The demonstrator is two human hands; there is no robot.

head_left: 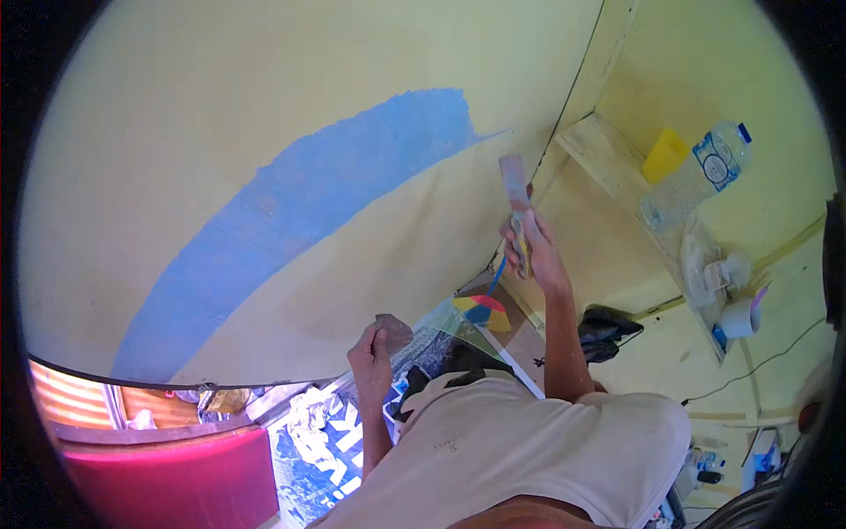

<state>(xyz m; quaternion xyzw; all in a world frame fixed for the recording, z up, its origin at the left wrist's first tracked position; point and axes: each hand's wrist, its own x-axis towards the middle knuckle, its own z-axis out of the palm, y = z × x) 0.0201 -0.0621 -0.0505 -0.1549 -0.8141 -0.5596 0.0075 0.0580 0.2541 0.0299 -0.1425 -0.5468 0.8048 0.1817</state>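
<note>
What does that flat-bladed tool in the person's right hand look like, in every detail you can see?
The flat-bladed tool resembles a scraper: a narrow, straight-edged, greyish blade, apparently metal, with brownish smears. Its handle, mostly hidden by the right hand gripping it, looks greyish with yellowish patches. The blade points up the picture, leaning slightly left, to the right of the blue strip. Whether it touches the pale panel, I can't tell.

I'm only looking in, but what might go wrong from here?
The right hand holds a flat-bladed tool near the blue band; its edge might scratch it. Swung rightward, that hand could bump the shelf, tipping the clear bottle or yellow cup. The left hand might drop its dark flat piece.
</note>
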